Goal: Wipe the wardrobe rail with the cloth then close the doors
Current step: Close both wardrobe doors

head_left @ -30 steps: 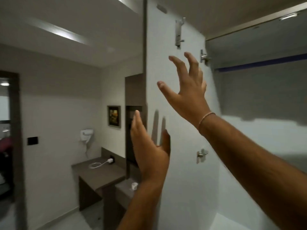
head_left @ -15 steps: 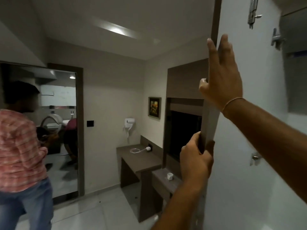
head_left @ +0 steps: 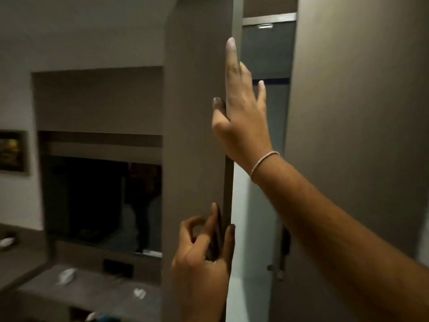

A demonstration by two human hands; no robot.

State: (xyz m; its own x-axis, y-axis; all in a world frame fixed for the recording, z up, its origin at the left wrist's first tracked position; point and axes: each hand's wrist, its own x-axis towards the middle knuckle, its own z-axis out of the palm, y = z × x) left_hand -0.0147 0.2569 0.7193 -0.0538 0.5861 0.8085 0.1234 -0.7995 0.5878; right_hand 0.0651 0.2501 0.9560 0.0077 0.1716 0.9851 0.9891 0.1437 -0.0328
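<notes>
While both hands pinch the left door (head_left: 195,159) edge, right hand (head_left: 241,122) above left hand (head_left: 204,259), the person should push evenly. Fingers must leave the gap beside the right door (head_left: 357,135) before it shuts.

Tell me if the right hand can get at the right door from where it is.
Probably yes. The right hand is holding the left door's edge, and the right door stands just across the open gap, with nothing visible between them. It would have to let go first.
</notes>
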